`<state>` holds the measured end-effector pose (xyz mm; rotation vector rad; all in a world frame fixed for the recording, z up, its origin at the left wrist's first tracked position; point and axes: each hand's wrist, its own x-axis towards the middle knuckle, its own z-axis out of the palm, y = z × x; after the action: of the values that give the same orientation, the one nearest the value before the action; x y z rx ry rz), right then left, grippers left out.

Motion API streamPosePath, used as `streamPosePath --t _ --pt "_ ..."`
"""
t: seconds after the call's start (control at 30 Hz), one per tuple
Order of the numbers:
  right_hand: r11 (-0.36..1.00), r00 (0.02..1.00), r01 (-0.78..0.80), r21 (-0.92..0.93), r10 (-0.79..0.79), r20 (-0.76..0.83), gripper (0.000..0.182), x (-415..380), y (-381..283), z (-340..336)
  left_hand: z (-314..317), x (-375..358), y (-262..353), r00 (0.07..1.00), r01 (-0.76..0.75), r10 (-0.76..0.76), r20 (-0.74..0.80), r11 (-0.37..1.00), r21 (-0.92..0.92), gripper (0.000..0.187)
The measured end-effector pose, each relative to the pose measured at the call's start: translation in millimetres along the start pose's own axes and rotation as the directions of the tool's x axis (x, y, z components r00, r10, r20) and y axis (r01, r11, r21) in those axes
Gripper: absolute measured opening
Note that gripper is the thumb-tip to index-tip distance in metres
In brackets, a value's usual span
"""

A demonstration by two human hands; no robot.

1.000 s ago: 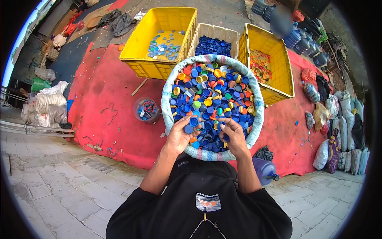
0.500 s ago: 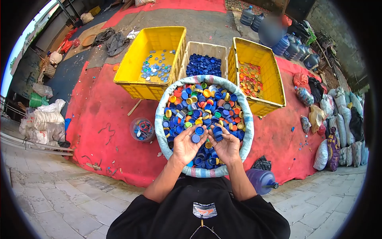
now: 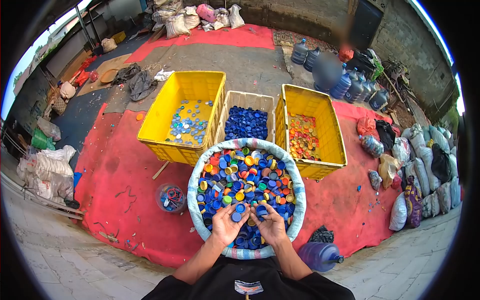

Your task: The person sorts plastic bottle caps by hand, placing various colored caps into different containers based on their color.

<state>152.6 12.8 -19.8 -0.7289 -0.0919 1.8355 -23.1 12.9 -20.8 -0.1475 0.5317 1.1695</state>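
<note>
Three crates stand in a row beyond the sack (image 3: 196, 210): a yellow crate (image 3: 165, 120) on the left with a thin scatter of pale blue caps, a cream crate (image 3: 246, 100) in the middle full of dark blue caps, and a second yellow crate (image 3: 330, 135) on the right holding orange and gold ones. A small clear tub (image 3: 171, 197) sits on the red mat (image 3: 125, 165) to the left, and a blue water jug (image 3: 320, 255) lies by the sack's near right edge. Nothing blocks the way between hands and crates. Both hands are palm up over the near part of the sack, side by side, almost touching. The left hand (image 3: 226, 225) cups blue caps (image 3: 237, 215), fingers half curled and loose. The right hand (image 3: 273, 225) does likewise, blue caps resting in its open palm above the mixed heap.
</note>
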Motion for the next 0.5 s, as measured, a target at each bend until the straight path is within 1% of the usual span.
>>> streamPosePath --t 0.03,0.1,0.13,0.17,0.23,0.3,0.33,0.37,0.4,0.43,0.5 --pt "1.000 0.999 -0.001 0.000 0.001 -0.048 0.052 2 -1 6 1 3 1 1.000 0.000 0.000 -0.008 1.000 -0.006 0.048" --pt "1.000 0.997 0.020 0.002 -0.019 -0.076 0.053 10 -2 10 12 8 5 0.999 0.005 -0.005 -0.038 1.000 0.005 0.044" --pt "0.998 0.995 0.018 0.053 -0.013 -0.100 0.048 15 -2 12 15 13 6 0.998 -0.001 0.001 -0.061 1.000 0.009 0.045" --pt "0.997 0.991 0.041 0.060 -0.033 -0.127 0.047 22 -2 15 19 20 7 0.996 -0.006 0.007 -0.084 1.000 0.013 0.046" --pt "0.993 0.982 0.071 0.098 -0.053 -0.182 0.046 38 -4 23 27 43 15 0.998 -0.006 0.007 -0.065 1.000 0.018 0.047" --pt "0.990 0.980 0.092 0.106 -0.072 -0.186 0.046 64 -16 40 45 74 27 0.998 0.005 -0.002 -0.071 0.999 0.043 0.048" --pt "0.985 0.984 0.138 0.103 -0.125 -0.129 0.046 83 -28 55 80 86 37 0.995 -0.068 0.076 -0.065 0.991 0.112 0.050" --pt "0.981 0.987 0.163 0.109 -0.163 -0.008 0.041 103 -47 78 90 122 52 0.998 -0.058 0.057 0.013 0.997 0.054 0.050" --pt "0.969 0.958 0.209 0.134 -0.230 0.169 0.039 135 -63 86 112 144 69 0.991 -0.083 0.076 0.106 0.995 0.063 0.053" --pt "0.980 0.956 0.177 0.086 -0.192 0.220 0.045 167 -83 90 136 164 81 0.986 -0.162 0.158 0.057 0.985 0.057 0.079" --pt "0.996 0.996 0.085 0.007 -0.085 -0.014 0.049 195 -106 116 169 181 99 0.956 -0.248 0.253 -0.150 0.968 0.046 0.107"
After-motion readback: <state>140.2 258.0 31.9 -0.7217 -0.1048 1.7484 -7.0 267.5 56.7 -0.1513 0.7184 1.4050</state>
